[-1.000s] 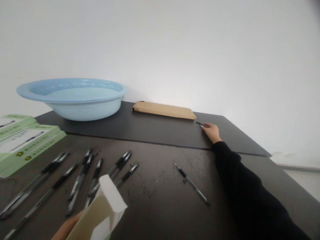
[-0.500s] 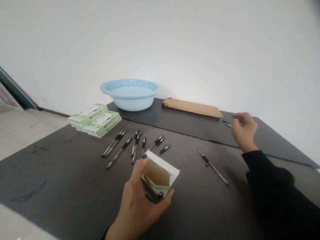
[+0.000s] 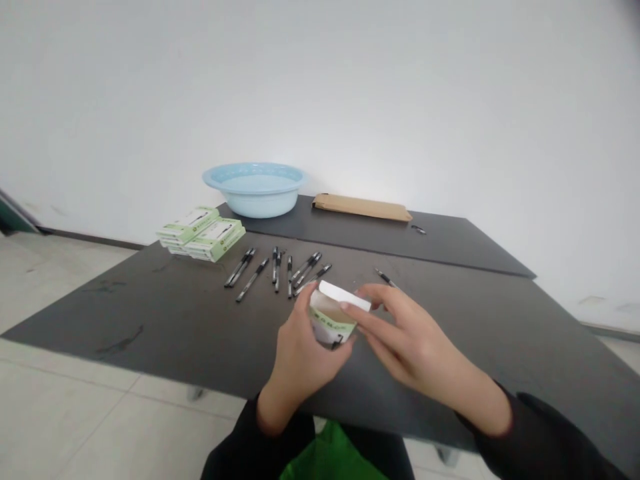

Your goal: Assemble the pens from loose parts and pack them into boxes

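My left hand [image 3: 303,350] is wrapped round a small white and green carton [image 3: 332,325], holding it tilted with its open end up. A white flap [image 3: 344,295] stands raised at the far side of the opening. My right hand [image 3: 407,333] is at the carton's right side, one finger reaching over the opening and another behind the flap, so it grips the carton there. Beyond the carton lie several black-gripped clear pens [image 3: 253,280] on the dark table [image 3: 190,320]. One more pen [image 3: 385,277] lies partly hidden behind my right hand.
Flat white and green boxes [image 3: 215,240] are stacked at the table's left. Behind them stands a light blue basin [image 3: 263,203], with a long brown cardboard package [image 3: 363,207] to its right. A small dark pen-like piece [image 3: 419,229] lies at the back right.
My right hand has come from the far right of the table to the carton and now touches it. My left hand still holds the carton. The view has shifted, showing more floor.
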`<state>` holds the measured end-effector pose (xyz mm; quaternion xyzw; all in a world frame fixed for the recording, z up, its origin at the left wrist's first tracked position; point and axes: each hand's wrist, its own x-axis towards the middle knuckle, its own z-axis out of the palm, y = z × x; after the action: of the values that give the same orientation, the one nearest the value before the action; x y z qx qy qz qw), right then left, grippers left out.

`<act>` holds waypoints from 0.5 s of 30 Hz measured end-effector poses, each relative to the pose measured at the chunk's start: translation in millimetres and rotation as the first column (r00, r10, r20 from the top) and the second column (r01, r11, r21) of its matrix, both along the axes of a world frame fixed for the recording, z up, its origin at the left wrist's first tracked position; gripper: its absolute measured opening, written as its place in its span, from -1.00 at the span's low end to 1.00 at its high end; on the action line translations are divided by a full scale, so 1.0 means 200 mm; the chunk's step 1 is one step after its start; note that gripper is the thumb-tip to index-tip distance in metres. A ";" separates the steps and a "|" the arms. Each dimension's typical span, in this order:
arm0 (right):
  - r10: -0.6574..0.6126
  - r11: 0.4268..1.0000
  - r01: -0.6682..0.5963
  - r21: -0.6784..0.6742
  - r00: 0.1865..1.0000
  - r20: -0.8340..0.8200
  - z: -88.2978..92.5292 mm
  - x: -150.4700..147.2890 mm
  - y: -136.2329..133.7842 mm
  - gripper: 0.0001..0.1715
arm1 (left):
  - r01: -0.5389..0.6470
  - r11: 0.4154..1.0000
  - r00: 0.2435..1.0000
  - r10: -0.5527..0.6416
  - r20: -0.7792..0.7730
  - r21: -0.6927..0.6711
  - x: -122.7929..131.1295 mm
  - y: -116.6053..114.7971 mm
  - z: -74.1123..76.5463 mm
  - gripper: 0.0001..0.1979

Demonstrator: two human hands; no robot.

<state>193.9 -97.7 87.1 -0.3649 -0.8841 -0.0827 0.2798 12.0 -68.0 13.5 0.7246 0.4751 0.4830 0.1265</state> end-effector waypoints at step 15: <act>-0.103 0.987 0.129 0.100 0.967 -0.232 -0.14 -0.10 -0.15 -0.62 | 0.352 0.919 0.920 -0.305 0.248 -0.176 -0.03 -0.08 0.04 -0.23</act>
<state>173.9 -128.6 58.3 -0.4064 -0.8176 -0.1072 0.3936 5.8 -84.5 21.6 0.7193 0.3793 0.4758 0.3352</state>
